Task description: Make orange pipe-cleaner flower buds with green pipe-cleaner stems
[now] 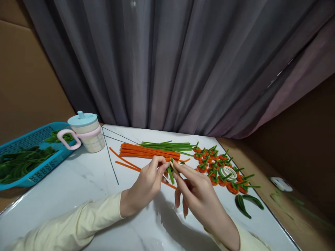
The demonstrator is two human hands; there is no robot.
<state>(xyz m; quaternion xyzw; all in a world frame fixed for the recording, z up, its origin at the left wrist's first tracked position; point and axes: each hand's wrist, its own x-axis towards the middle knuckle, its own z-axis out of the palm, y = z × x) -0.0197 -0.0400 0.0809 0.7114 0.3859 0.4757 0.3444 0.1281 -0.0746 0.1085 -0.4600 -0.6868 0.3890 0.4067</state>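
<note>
Both hands meet above the white table, pinching a small green pipe cleaner piece (170, 175) at their fingertips. My left hand (146, 179) grips it from the left with thumb and forefinger. From the right, my right hand (200, 191) holds it between thumb and forefinger, the other fingers hanging curled below. A bit of orange shows behind the fingertips; whether it is part of the held piece I cannot tell. Just beyond lie a bundle of orange pipe cleaners (146, 151) and a bundle of green pipe cleaners (167, 145). Loose orange pipe cleaners (127, 165) lie left of the hands.
Several small orange pipe cleaner fruits (202, 167) with green stems cluster at the right, a tape roll (228, 173) among them. Two dark green leaves (243, 206) lie nearer. At the left stand a lidded cup (90, 134) and a blue basket (51, 164) of green pieces.
</note>
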